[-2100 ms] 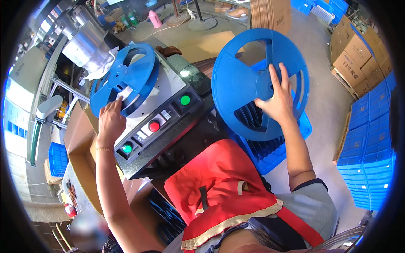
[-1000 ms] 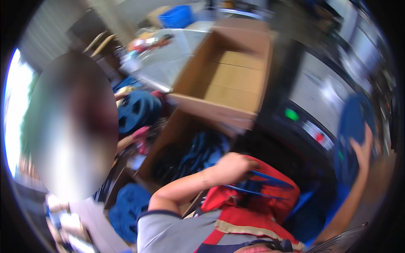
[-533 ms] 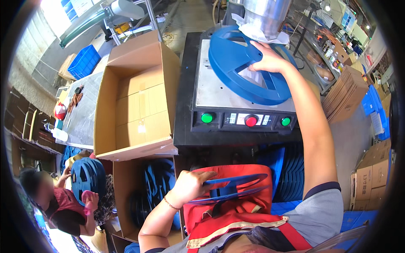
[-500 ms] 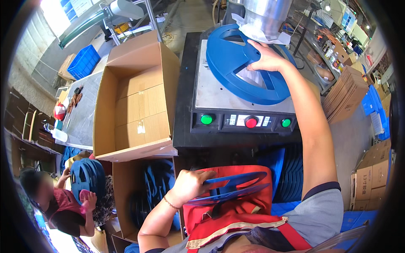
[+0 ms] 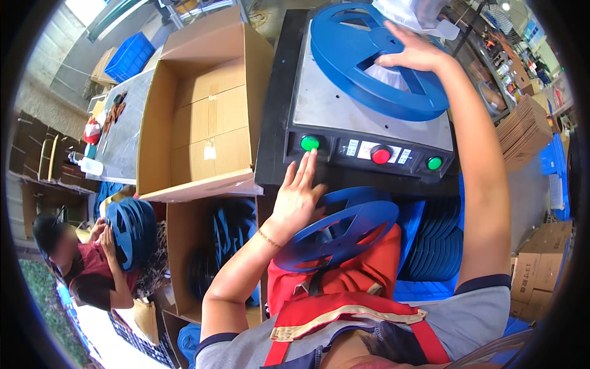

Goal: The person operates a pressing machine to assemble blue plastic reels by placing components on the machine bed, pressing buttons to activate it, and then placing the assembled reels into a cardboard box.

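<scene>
A person in a red apron point(image 5: 344, 301) looks down over their own arms. Nearest, a round blue plastic reel with spokes point(image 5: 338, 230) rests tilted on the apron at lap height. The left hand point(image 5: 298, 197) lies flat and open just beside that reel's upper left edge, fingers spread and pointing up at the round green push button point(image 5: 310, 142) on the front panel of a grey metal machine point(image 5: 344, 104); the fingertips end just below the button, and whether they touch it is unclear. A red button point(image 5: 381, 154) and a second green button point(image 5: 434, 163) sit further right on the panel. Farther off, the right hand point(image 5: 415, 55) rests open, palm down, on a second blue spoked reel point(image 5: 375, 58) lying flat on the machine's top plate. Left of the machine stands a large open brown cardboard box point(image 5: 196, 117). At lower left, another person point(image 5: 80, 264) holds a stack of blue reels point(image 5: 132, 230).
</scene>
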Demonstrator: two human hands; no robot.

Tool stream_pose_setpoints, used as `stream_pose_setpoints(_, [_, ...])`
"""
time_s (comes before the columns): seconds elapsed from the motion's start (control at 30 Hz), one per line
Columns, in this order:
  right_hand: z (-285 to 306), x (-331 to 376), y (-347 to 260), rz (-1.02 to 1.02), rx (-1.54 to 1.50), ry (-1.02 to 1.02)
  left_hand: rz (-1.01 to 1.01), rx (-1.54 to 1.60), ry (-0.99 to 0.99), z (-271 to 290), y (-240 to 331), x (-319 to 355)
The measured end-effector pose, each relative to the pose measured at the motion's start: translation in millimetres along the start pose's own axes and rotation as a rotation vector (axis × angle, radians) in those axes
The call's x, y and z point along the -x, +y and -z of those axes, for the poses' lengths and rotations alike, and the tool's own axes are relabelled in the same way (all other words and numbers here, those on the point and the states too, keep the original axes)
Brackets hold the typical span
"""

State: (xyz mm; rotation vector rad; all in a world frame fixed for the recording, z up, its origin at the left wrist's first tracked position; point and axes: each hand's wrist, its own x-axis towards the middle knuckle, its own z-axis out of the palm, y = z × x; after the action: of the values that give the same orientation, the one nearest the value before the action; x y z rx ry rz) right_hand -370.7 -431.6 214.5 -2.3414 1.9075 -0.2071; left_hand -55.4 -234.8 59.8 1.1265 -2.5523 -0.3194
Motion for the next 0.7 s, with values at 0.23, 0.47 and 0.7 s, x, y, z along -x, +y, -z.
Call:
stream_pose_setpoints(0.23, [-70,183,7,-0.076,-0.178,0.761,0.087,-0.22,-0.029,-12,3,-9])
stream_pose_setpoints(0.47, [-184,265,0,-0.106,0.017,0.449,0.027,-0.366,0.017,-31,-12,-9])
stream_pose_setpoints(0.7, [-109,302,-47,0.103,-0.337,0.404,0.053,-0.054,-0.224,7,70,13])
